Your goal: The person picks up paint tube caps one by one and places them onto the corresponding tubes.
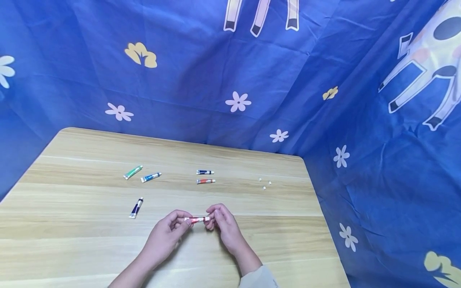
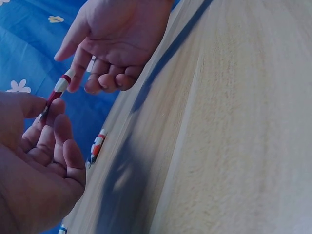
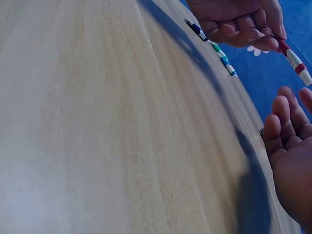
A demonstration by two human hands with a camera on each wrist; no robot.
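My left hand [image 1: 168, 234] pinches a small red paint tube [image 1: 197, 220] by its flat end between thumb and forefinger. The tube lies roughly level above the table, its white end pointing toward my right hand [image 1: 227, 228]. In the left wrist view, that hand's thumb and forefinger stand apart, with the forefinger right beside the tube's [image 2: 61, 84] white end. A small white patch [image 2: 91, 63] shows between its fingers; I cannot tell whether it is a held thing. The right wrist view shows the right hand's [image 3: 292, 146] fingers loosely bent near the tube [image 3: 295, 61].
On the wooden table [image 1: 288, 240] lie a green tube [image 1: 133, 172], a blue tube [image 1: 151, 177], a dark blue tube [image 1: 205, 172], an orange-red tube [image 1: 205, 181] and a dark purple tube [image 1: 136, 208]. Three tiny white pieces [image 1: 264, 188] lie at right. Blue curtain [image 1: 180, 80] borders the table.
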